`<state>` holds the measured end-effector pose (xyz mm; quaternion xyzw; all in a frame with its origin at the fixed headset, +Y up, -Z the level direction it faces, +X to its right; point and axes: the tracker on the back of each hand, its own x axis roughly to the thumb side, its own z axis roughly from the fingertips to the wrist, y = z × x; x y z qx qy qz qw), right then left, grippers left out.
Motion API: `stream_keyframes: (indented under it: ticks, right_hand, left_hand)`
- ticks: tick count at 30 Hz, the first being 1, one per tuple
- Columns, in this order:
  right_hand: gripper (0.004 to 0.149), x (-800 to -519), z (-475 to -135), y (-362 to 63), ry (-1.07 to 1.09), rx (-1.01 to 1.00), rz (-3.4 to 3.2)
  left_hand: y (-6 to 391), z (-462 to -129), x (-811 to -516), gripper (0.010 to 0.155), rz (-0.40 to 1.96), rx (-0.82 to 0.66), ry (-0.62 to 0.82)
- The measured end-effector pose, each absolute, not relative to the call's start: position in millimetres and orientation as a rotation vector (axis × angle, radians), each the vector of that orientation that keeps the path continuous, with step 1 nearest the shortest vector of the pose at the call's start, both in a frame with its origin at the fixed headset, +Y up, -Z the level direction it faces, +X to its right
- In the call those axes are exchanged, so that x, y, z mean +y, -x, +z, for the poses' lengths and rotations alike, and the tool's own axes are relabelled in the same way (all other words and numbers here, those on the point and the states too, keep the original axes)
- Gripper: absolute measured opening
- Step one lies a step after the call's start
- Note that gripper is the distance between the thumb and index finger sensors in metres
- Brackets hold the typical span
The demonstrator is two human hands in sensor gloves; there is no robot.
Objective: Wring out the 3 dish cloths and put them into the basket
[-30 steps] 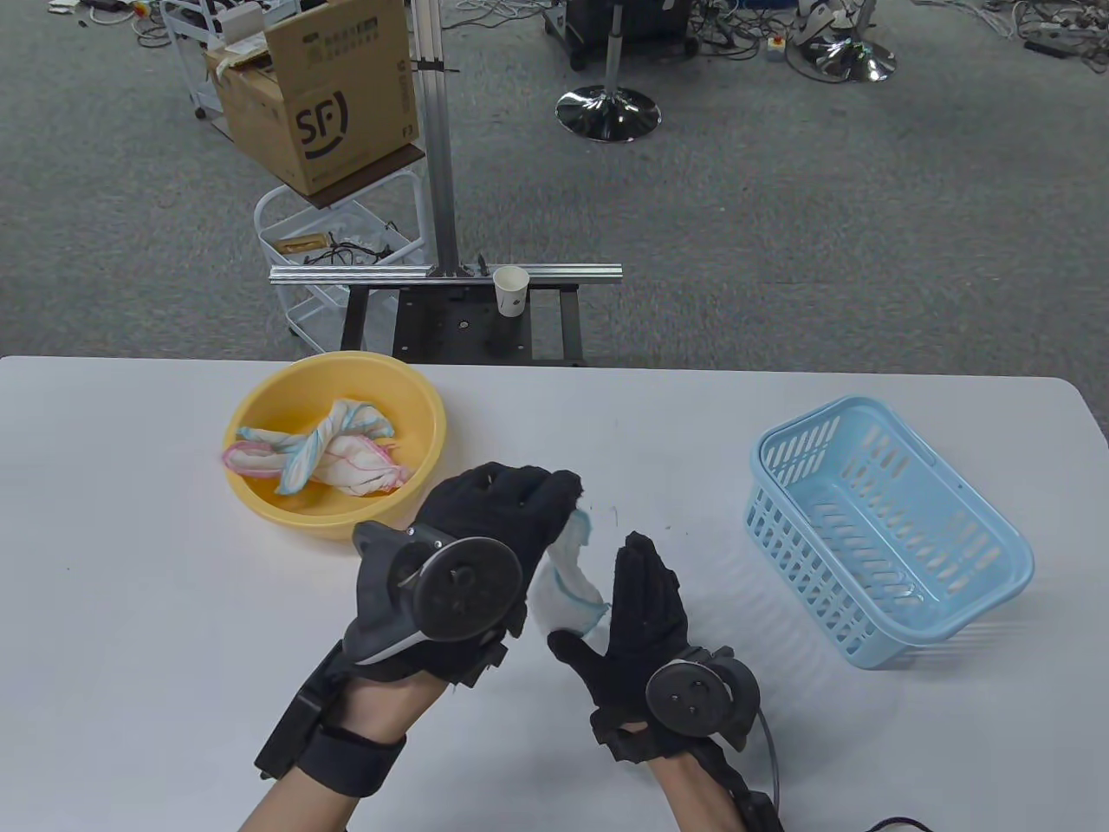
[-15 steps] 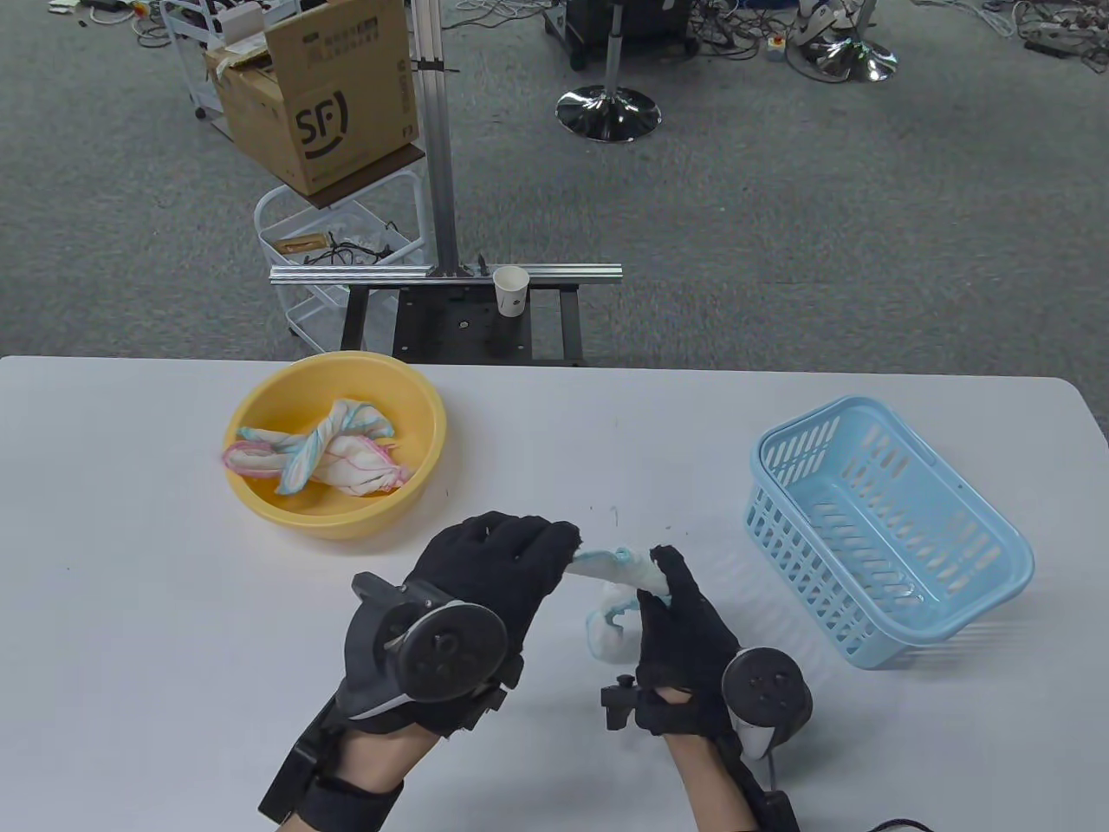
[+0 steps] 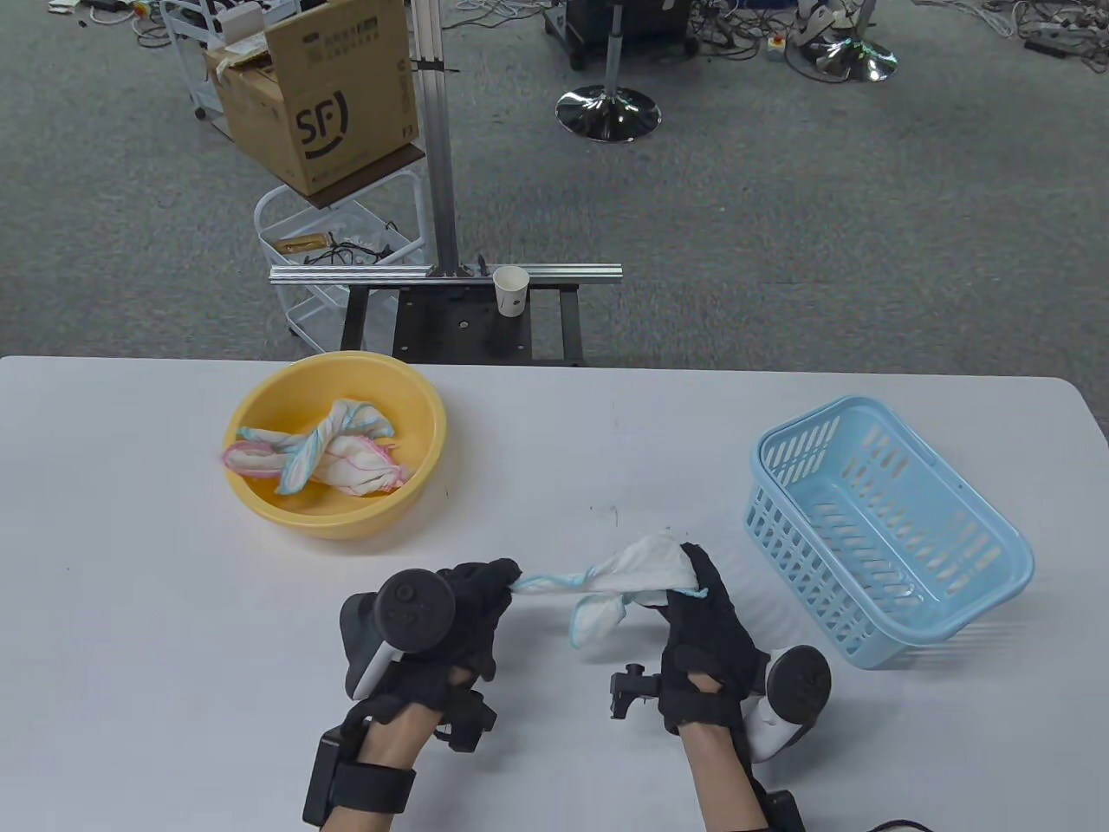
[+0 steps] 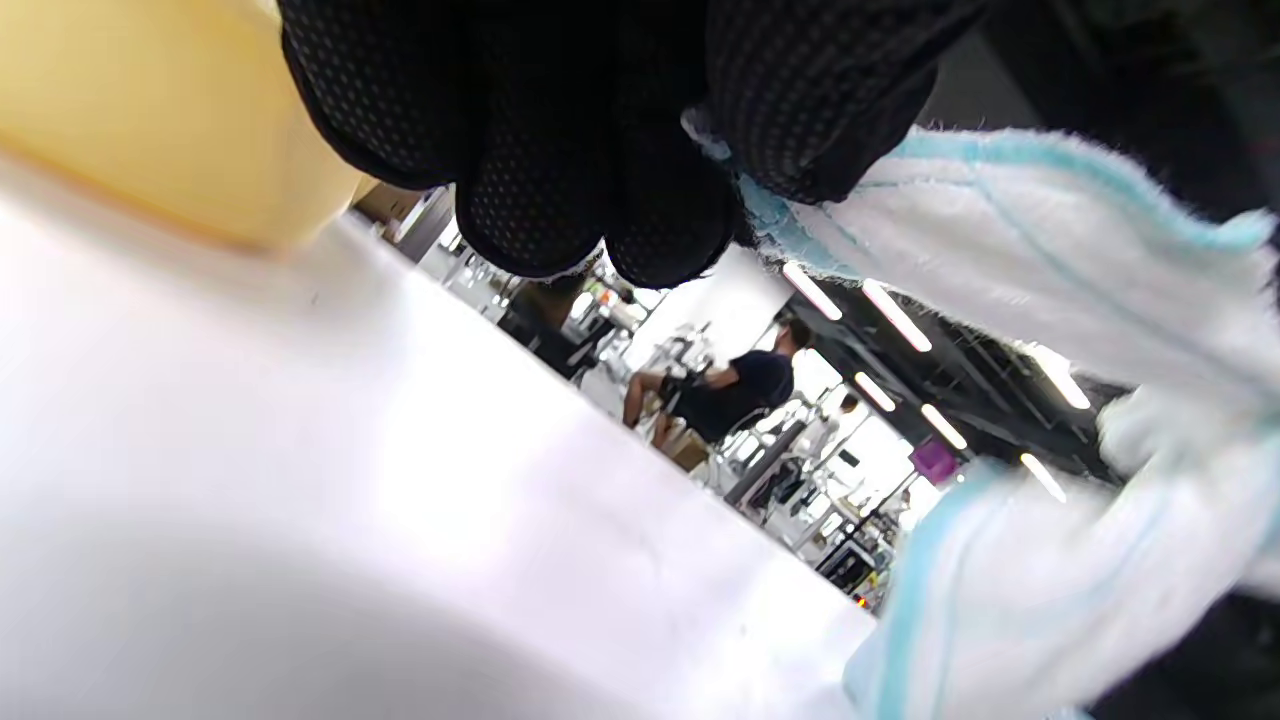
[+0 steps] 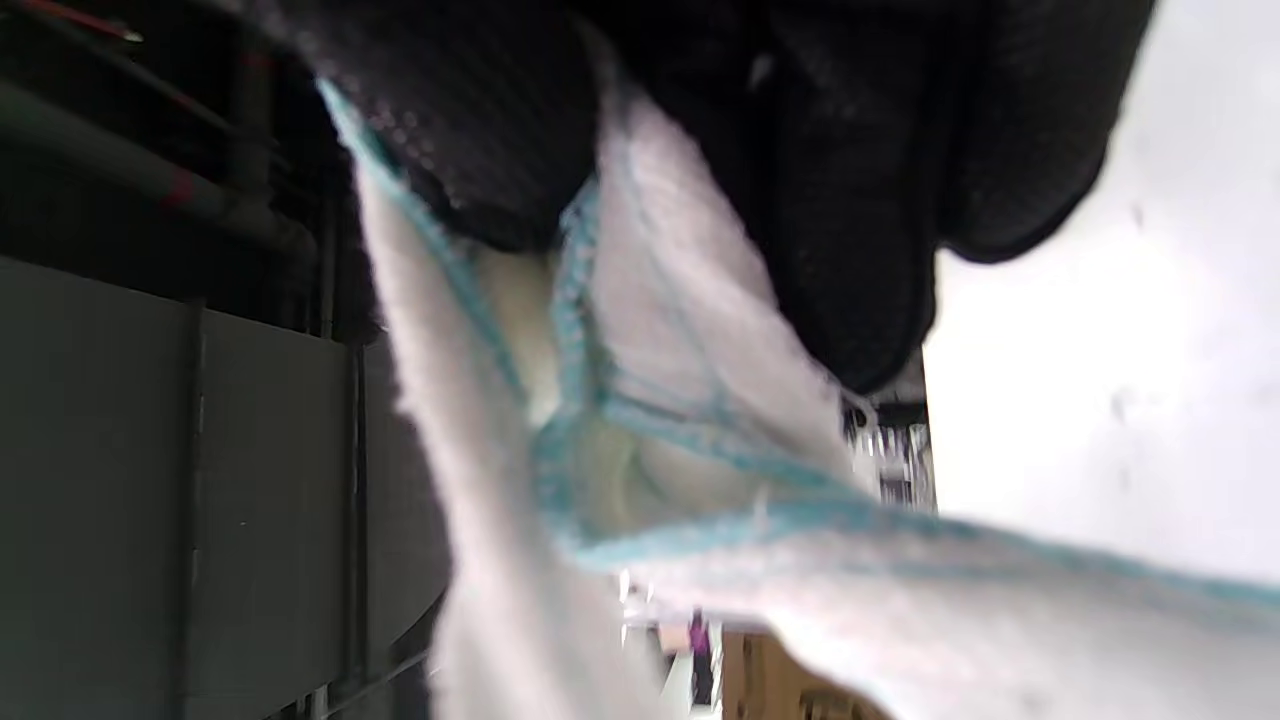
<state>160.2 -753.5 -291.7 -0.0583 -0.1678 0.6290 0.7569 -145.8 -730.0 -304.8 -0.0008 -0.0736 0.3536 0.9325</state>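
Both gloved hands hold one white cloth with a blue edge point(image 3: 632, 572) stretched between them above the near middle of the white surface point(image 3: 130, 607). The left hand point(image 3: 450, 607) has its fingers point(image 4: 560, 180) curled tight on the cloth's thin twisted end, and the left wrist view shows the blue hem pinched under them. The right hand point(image 3: 706, 637) clamps the wider, bunched end, its fingers point(image 5: 860, 200) wrapped over the fabric, while a loose flap hangs down between the hands. Two more cloths point(image 3: 321, 446), one edged blue and one edged pink, lie twisted together inside the yellow bowl point(image 3: 251, 507), which sits at the far left of the surface, just beyond the left hand. The light blue slatted basket point(image 3: 996, 589) stands at the right, near the right hand but apart from it, and nothing lies on the surface between them. Beyond the far edge, a metal frame point(image 3: 446, 273) carries a paper cup point(image 3: 511, 290), a cardboard box point(image 3: 325, 95) rests on a white wire cart point(image 3: 295, 234), and a chair base point(image 3: 606, 113) and cables lie on the grey carpet.
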Motion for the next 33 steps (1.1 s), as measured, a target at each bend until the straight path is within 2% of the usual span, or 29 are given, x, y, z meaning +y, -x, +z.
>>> stream_keyframes:
  ticks: [3,7,12,16,18,20,23,25,27,29,31,33]
  right_hand:
    - [0.050,-758,-295,-156,0.100,-0.291,1.330]
    - [0.049,-762,-298,-156,0.079,-0.280,1.397]
    - [0.048,-761,-299,-155,0.055,-0.251,1.410]
    - [0.048,-760,-300,-148,-0.010,-0.184,1.463]
    - [0.048,-760,-300,-141,-0.070,-0.114,1.480]
    - [0.047,-759,-299,-133,-0.130,-0.048,1.489]
    - [0.047,-757,-298,-122,-0.204,0.033,1.481]
    - [0.047,-756,-297,-117,-0.226,0.058,1.475]
    - [0.047,-756,-296,-114,-0.243,0.071,1.476]
    - [0.047,-755,-294,-110,-0.256,0.078,1.469]
    - [0.047,-754,-293,-109,-0.255,0.062,1.476]
    - [0.047,-753,-293,-110,-0.255,0.033,1.517]
  left_hand:
    - [142,-306,-753,0.047,0.748,-0.148,0.076]
    - [146,-306,-767,0.047,0.811,-0.144,0.172]
    - [172,-305,-771,0.052,0.922,-0.079,0.160]
    - [186,-304,-774,0.067,1.087,-0.100,0.205]
    - [183,-306,-778,0.081,1.249,-0.159,0.313]
    - [172,-306,-783,0.097,1.384,-0.243,0.493]
    - [153,-304,-789,0.113,1.417,-0.402,0.762]
    - [143,-302,-792,0.117,1.441,-0.468,0.870]
    - [135,-300,-795,0.118,1.471,-0.496,0.950]
    - [131,-300,-798,0.115,1.477,-0.517,0.963]
    - [128,-300,-801,0.108,1.481,-0.503,0.971]
    - [128,-302,-802,0.094,1.490,-0.494,0.959]
